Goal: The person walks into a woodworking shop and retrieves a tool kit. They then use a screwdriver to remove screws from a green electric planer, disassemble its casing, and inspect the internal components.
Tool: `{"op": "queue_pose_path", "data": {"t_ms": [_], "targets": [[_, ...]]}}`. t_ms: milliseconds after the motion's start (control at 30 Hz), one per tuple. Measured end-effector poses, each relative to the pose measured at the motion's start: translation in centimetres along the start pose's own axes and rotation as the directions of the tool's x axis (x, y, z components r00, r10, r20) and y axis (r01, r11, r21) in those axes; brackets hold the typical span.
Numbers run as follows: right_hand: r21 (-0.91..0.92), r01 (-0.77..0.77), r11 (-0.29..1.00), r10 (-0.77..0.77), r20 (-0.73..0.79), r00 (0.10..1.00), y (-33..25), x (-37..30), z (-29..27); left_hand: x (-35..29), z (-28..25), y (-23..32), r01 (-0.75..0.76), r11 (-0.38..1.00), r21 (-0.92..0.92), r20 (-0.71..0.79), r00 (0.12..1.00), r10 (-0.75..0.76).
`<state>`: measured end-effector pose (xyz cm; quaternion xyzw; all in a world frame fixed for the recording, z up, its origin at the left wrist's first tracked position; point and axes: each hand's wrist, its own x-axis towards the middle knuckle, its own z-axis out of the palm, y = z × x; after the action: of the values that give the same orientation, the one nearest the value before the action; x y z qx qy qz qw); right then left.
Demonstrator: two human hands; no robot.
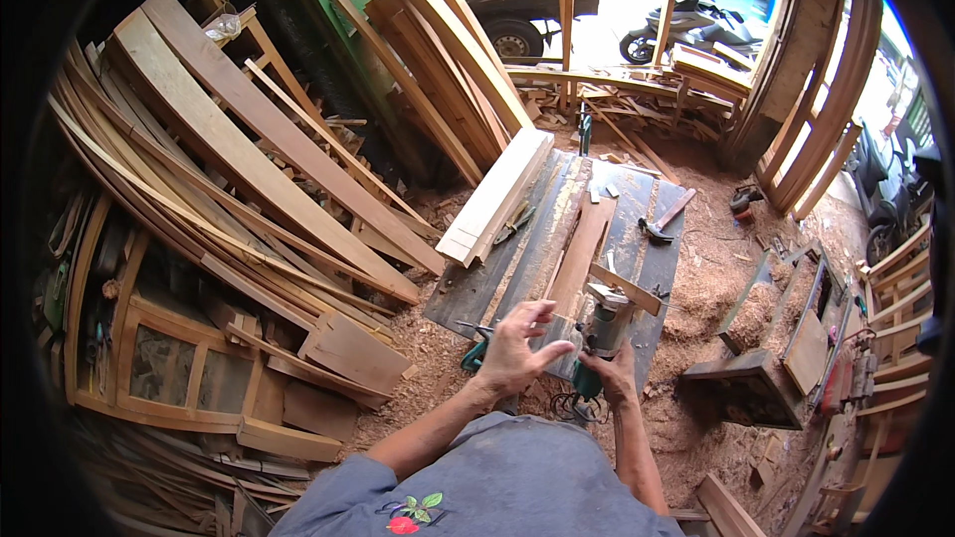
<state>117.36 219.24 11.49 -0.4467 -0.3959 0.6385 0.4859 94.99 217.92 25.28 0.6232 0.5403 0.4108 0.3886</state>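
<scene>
My right hand (615, 372) is wrapped round the green lower body of a power tool that looks like a trim router (605, 322), its metal-grey end pointing away from me. Just left of it hovers my left hand (519, 348), fingers spread and holding nothing that I can see. A reddish-brown board (577, 261) lies lengthwise on the dark workbench (466, 290) beyond my hands. Across its near end, by the router, runs a short wooden strip (625, 288). A claw hammer (668, 219) rests toward the bench's right side.
Pale planks (497, 197) are stacked along the bench's left edge. Another green tool (476, 352) sits at its near left corner. Long curved boards (249, 139) lean at the left. Wood shavings (696, 288) cover the floor, and a box-like machine (756, 388) stands at the right.
</scene>
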Motion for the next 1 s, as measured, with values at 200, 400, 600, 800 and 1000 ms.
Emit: {"op": "queue_pose_path", "data": {"t_ms": [200,400,600,800,1000], "targets": [[-0.104,-0.11,0.988,0.087,-0.205,0.975,5.0,2.3,0.4,-5.7,-11.6,-9.2,-0.022,0.964,-0.266,-0.64,0.752,-0.159],[-0.249,-0.142,0.958,0.047,-0.352,0.935,11.1,5.0,1.3,-17.0,-16.8,-21.8,0.629,0.725,-0.279,-0.457,0.577,-0.677],[-0.665,0.021,0.746,-0.28,-0.286,0.916,17.1,9.0,-0.8,-26.2,-7.6,-30.5,0.484,0.804,0.347,0.283,0.763,-0.581],[-0.852,-0.387,0.354,-0.113,-0.45,0.886,18.7,13.2,-2.0,-29.8,-2.0,-32.6,0.548,0.727,0.414,0.298,0.673,-0.677],[-0.896,-0.436,0.089,-0.13,-0.444,0.887,18.4,13.7,-1.7,-34.1,1.5,-29.4,0.643,0.681,0.351,0.184,0.665,-0.723]]}}
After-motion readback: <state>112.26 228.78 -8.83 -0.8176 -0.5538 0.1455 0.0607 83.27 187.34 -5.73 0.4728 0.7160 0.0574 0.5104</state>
